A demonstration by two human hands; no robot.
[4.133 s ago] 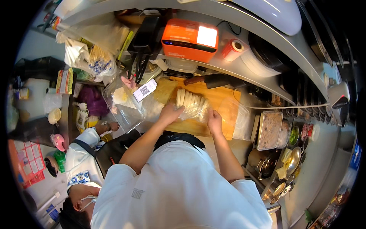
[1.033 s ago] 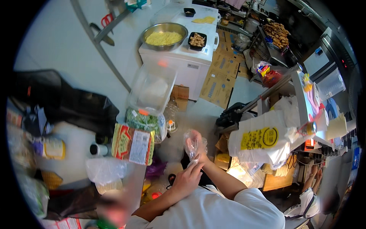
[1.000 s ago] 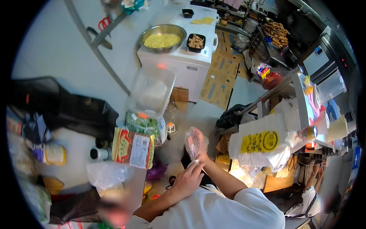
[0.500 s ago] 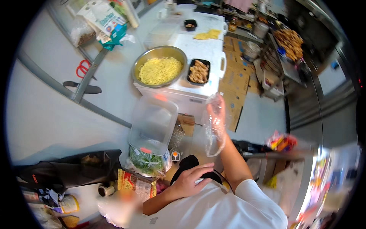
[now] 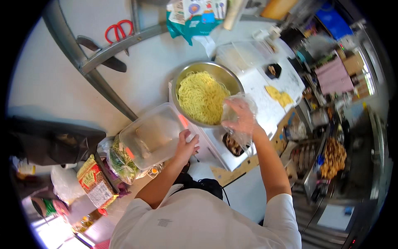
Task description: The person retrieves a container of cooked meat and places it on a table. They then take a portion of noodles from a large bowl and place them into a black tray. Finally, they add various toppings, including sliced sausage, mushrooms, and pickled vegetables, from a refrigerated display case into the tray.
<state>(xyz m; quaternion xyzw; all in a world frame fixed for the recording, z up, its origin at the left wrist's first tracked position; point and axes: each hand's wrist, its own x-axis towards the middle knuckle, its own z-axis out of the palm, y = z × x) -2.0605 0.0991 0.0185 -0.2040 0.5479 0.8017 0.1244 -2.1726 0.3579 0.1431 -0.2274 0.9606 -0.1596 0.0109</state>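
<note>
Both my hands are reaching farther out than in the earlier frame. White bench (image 5: 265, 112) is carrying the steel bowl (image 5: 232, 83); clear container (image 5: 151, 135) is standing left of it. Right hand (image 5: 241, 118), wearing a plastic glove (image 5: 250, 106), is hovering at the bowl's rim, grip spreading wide. Left hand (image 5: 186, 145) is meeting the container's edge; cannot tell its hold. Gloving is looking done; noodles (image 5: 201, 97) are lying unlifted in the bowl.

The gloved right grip (image 5: 241, 116) hides part of the metal bowl (image 5: 228, 76).

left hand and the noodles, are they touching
Apart: the head view shows the rim of the steel bowl between the left hand and the yellow noodles.
</note>
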